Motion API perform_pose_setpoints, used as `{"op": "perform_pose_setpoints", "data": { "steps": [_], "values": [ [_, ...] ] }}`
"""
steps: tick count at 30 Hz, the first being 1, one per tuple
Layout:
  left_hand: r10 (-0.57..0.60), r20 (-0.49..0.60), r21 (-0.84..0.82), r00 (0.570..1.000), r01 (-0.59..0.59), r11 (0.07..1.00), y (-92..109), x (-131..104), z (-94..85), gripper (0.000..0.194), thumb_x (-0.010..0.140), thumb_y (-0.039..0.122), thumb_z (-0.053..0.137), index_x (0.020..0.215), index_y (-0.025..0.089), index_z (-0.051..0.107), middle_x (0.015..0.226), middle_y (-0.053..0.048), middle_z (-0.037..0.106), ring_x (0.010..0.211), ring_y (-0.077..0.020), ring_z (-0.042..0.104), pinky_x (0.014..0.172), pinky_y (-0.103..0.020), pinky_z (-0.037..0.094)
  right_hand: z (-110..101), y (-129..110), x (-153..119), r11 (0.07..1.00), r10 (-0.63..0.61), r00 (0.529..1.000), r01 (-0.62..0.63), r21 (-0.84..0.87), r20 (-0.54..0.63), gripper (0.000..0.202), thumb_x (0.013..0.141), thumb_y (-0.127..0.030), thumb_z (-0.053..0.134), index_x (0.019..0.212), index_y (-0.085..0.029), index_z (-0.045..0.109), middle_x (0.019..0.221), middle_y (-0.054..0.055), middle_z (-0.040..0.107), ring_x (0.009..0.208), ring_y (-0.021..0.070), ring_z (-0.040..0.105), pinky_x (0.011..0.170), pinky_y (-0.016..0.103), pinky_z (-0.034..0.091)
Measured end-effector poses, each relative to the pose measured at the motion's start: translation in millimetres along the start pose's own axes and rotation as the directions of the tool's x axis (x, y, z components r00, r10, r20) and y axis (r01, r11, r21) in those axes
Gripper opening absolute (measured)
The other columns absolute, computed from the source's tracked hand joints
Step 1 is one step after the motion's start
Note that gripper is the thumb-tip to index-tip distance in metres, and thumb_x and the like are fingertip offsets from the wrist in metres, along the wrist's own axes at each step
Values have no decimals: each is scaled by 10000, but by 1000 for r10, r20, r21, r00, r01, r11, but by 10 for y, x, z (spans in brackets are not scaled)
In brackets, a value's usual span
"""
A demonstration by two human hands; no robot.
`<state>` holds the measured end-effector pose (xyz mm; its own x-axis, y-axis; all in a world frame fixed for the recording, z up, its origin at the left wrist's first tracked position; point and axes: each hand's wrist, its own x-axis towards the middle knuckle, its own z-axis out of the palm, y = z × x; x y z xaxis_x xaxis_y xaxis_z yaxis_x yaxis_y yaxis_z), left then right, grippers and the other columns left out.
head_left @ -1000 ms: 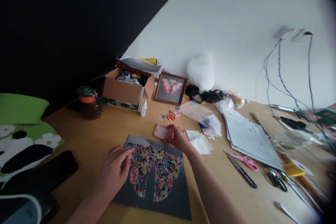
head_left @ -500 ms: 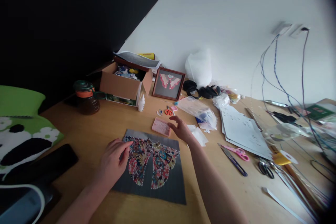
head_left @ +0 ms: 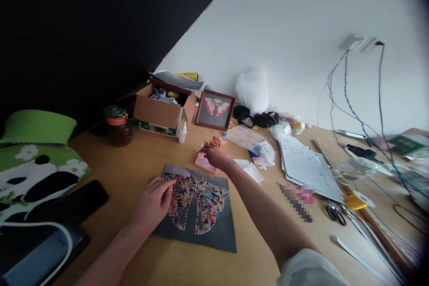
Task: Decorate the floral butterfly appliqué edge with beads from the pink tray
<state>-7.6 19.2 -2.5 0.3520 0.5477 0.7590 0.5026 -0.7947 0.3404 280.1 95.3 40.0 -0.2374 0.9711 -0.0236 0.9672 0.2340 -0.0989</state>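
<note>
A floral collar-shaped piece (head_left: 208,205) edged with small white beads lies on a dark grey sheet (head_left: 221,239) on the table. My left hand (head_left: 156,199) rests over the sheet's left edge, thumb and index finger close together at the collar's upper left; whatever may be between the fingertips is too small to make out. Beyond the sheet, my right hand (head_left: 214,154) reaches over the far side of a pink tray (head_left: 203,164) of small beads. Its fingertips are near a thin light-coloured item by the orange scissors (head_left: 216,143), and its grip is blurred.
A white bottle (head_left: 182,133), a cardboard box (head_left: 157,111), a jar (head_left: 119,129) and a framed collar picture (head_left: 215,109) stand at the back. Paper sheets (head_left: 304,165), pink scissors (head_left: 304,194) and black-handled scissors (head_left: 336,214) lie to the right. A phone (head_left: 80,201) is at left.
My right hand has moved left and forward, from the tray's right side to its far side. My left hand stays at the collar's upper left. The view has shifted slightly.
</note>
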Motion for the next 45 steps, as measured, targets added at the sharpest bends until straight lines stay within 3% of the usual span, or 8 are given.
{"op": "perform_pose_setpoints", "data": {
  "steps": [4, 10, 17, 21, 31, 39, 45],
  "values": [
    [-4, -12, 8, 1000, 4, 1000, -9, 4, 0, 212, 951, 152, 490, 994, 190, 694, 839, -41, 749, 789, -193, 711, 774, -358, 607, 15, -55, 71, 993, -46, 998, 50, -111, 40, 412, 905, -20, 502, 1176, -216, 742, 1182, 102, 713, 1136, 207, 609, 1016, 331, 412],
    [1, -29, -5, 1000, -1, 1000, -28, -17, 24, 202, 943, 149, 500, 988, 194, 691, 848, -40, 760, 779, -203, 714, 781, -383, 615, 15, 7, 82, 968, -7, 998, 24, -249, 69, 331, 945, -91, 471, 1115, -147, 750, 1158, 147, 718, 1126, 237, 616, 1018, 350, 411],
    [-3, -23, 10, 1000, 3, 1000, -17, -6, 14, 225, 945, 160, 479, 968, 188, 701, 850, -49, 767, 785, -209, 720, 779, -387, 622, -23, 147, -4, 936, 74, 996, -49, -349, 58, 344, 965, -119, 435, 1127, -112, 738, 1198, 205, 695, 1260, 282, 551, 1091, 385, 381],
    [-18, 9, 13, 1000, 18, 1000, -17, -10, 12, 246, 942, 163, 471, 967, 195, 714, 850, -52, 765, 788, -199, 721, 790, -373, 619, -47, 252, -90, 920, 173, 984, -151, -362, 30, 389, 970, -99, 405, 1248, -114, 678, 1327, 213, 641, 1306, 278, 539, 1062, 373, 424],
    [-52, 40, -8, 998, 53, 999, -33, -28, 26, 244, 935, 171, 481, 966, 206, 720, 831, -46, 758, 782, -196, 717, 764, -359, 609, -69, 366, -278, 828, 507, 862, -486, -281, 2, 302, 931, -164, 535, 1165, -102, 716, 1197, 224, 714, 1148, 280, 676, 916, 329, 514],
    [-42, 36, -7, 998, 42, 999, -36, -33, 31, 230, 938, 172, 492, 961, 210, 717, 833, -45, 758, 791, -197, 710, 750, -350, 597, 38, 139, -411, 773, 616, 788, -605, -191, -1, 315, 917, -171, 504, 1107, -123, 751, 1152, 210, 743, 1083, 274, 720, 826, 295, 526],
    [-43, 23, -22, 999, 44, 999, -27, -43, 54, 230, 932, 174, 498, 966, 209, 723, 862, -55, 769, 800, -207, 716, 789, -385, 605, 136, -79, -533, 756, 638, 769, -635, -161, -34, 334, 940, -191, 463, 1074, -123, 762, 1113, 218, 754, 1016, 278, 742, 791, 308, 530]
  ]
}}
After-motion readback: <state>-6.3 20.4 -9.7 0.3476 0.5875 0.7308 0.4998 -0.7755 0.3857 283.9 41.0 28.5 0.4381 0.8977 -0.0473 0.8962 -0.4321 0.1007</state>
